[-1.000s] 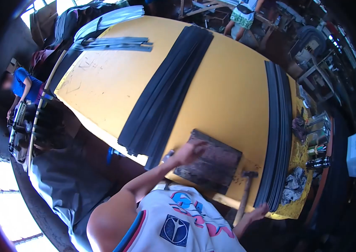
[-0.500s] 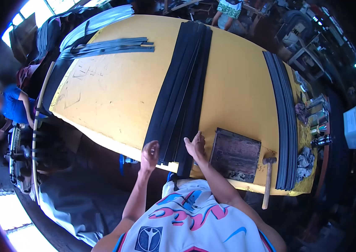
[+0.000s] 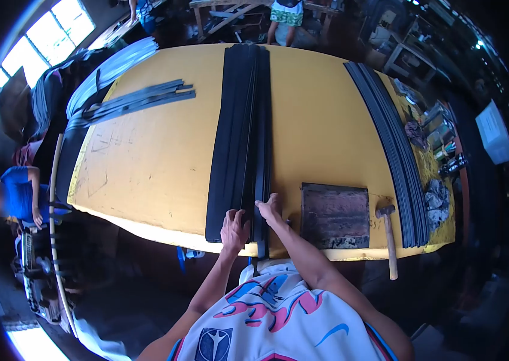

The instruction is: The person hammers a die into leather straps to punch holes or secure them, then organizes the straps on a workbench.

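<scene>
Long black strips [image 3: 228,132] lie side by side in a stack across the yellow table [image 3: 314,120], running away from me. My left hand [image 3: 234,231] rests on their near end, its fingers bent and a little apart over the wider left part. Beside it on the right, my right hand [image 3: 269,209] touches the narrower right-hand strips [image 3: 263,150], thumb toward them. What its curled fingers hold, if anything, is hidden.
Right of my hands lies a dark rectangular plate [image 3: 335,210], then a hammer [image 3: 389,240]. Another strip stack [image 3: 389,150] runs along the right side. Grey strips [image 3: 140,103] lie at the back left. A person in blue [image 3: 21,191] is at the left.
Both hands have come down to the strips; my left hand moved right, closer to my right hand. The right-hand strips now lie straighter, in a narrower band. The view has shifted.
</scene>
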The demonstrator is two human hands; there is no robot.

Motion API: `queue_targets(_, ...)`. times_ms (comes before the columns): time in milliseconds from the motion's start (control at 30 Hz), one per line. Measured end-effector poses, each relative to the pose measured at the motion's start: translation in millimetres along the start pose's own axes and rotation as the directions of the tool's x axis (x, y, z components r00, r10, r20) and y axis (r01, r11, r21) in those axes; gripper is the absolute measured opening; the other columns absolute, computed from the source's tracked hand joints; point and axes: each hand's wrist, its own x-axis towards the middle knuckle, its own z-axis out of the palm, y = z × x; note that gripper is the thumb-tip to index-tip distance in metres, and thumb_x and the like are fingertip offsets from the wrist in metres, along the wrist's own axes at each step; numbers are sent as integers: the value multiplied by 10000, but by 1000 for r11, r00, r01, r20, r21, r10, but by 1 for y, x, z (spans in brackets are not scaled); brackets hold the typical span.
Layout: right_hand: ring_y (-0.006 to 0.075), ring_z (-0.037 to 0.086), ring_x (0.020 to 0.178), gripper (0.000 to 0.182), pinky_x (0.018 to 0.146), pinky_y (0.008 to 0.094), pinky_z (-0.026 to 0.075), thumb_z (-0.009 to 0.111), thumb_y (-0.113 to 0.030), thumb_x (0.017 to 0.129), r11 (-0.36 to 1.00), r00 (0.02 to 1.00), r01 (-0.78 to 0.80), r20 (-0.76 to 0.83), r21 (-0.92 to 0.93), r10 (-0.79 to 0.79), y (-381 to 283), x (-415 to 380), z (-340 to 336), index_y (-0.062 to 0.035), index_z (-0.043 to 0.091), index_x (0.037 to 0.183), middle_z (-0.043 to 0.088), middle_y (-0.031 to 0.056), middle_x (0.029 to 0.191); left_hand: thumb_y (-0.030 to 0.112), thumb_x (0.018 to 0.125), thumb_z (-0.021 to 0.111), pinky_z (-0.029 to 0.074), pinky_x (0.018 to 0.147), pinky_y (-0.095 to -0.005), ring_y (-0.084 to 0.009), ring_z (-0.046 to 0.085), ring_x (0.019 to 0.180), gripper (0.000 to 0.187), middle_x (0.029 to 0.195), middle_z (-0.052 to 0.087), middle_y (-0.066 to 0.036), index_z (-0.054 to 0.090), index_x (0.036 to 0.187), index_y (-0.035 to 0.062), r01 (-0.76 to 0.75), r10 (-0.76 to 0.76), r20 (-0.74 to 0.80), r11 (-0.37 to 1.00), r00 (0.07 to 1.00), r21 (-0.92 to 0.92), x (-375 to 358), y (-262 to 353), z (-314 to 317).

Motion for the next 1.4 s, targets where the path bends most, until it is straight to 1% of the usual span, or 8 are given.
queue_targets(200,175,620,654,211,603,330,517,690,-210,829,738,968,-25,201,674,-151,9,7,-47,-31,639,928,629,70,751,222,821,700,518,805,-424,-327,583,1051,398,1170,521,-119,562,1189,155,3,-3,-6,1000,1000,22,-1,-6,2)
queue_targets(333,125,522,434,333,400,269,422,691,-422,809,707,926,-275,376,652,13,-36,-8,-115,-120,568,742,566,23,599,224,816,695,521,797,-435,-326,587,1039,384,1162,528,-115,570,1173,154,-12,12,-20,1000,1000,6,-1,-5,2)
queue_targets(433,121,549,453,318,417,268,447,743,-371,805,869,927,-128,370,478,-66,-31,6,-112,-110,575,739,591,26,624,226,811,696,522,803,-442,-324,589,1033,377,1160,528,-112,575,1160,154,5,-5,-10,1000,1000,2,1,-5,0)
queue_targets(533,128,617,560,207,520,246,509,715,-252,870,693,767,-362,622,623,-158,-22,15,-121,-65,639,822,632,34,691,228,810,697,520,796,-441,-321,593,1021,368,1151,529,-108,578,1150,154,7,-7,-15,1000,1000,-7,-1,-5,0)
queue_targets(900,82,586,551,255,505,223,504,690,-289,886,644,776,-365,602,673,-189,-11,22,-120,-56,646,979,615,-5,743,233,822,687,526,822,-431,-333,580,1064,462,1191,518,-142,538,1241,107,21,-22,-81,1000,996,-14,-3,-9,8)
queue_targets(1067,73,544,481,267,420,223,446,766,-311,795,757,864,-262,494,598,-91,-13,4,-112,-116,588,753,568,-20,617,223,784,725,531,800,-415,-335,602,1007,539,1129,547,-138,528,1267,89,17,-12,-126,999,992,40,-1,-9,15)
queue_targets(1300,159,618,539,214,499,308,518,756,-189,835,849,911,-125,399,513,-107,3,4,-59,-50,594,856,604,54,663,112,781,734,513,816,-319,-177,610,933,492,1031,629,-128,521,1215,18,160,-207,8,731,978,-663,16,7,15)
queue_targets(1400,162,624,545,398,500,287,526,687,-415,885,836,913,-114,388,537,-125,10,4,-46,-28,593,864,618,69,694,75,853,697,513,798,-288,-157,615,924,462,1018,620,-123,481,1257,13,197,-179,113,573,977,-796,23,39,4)
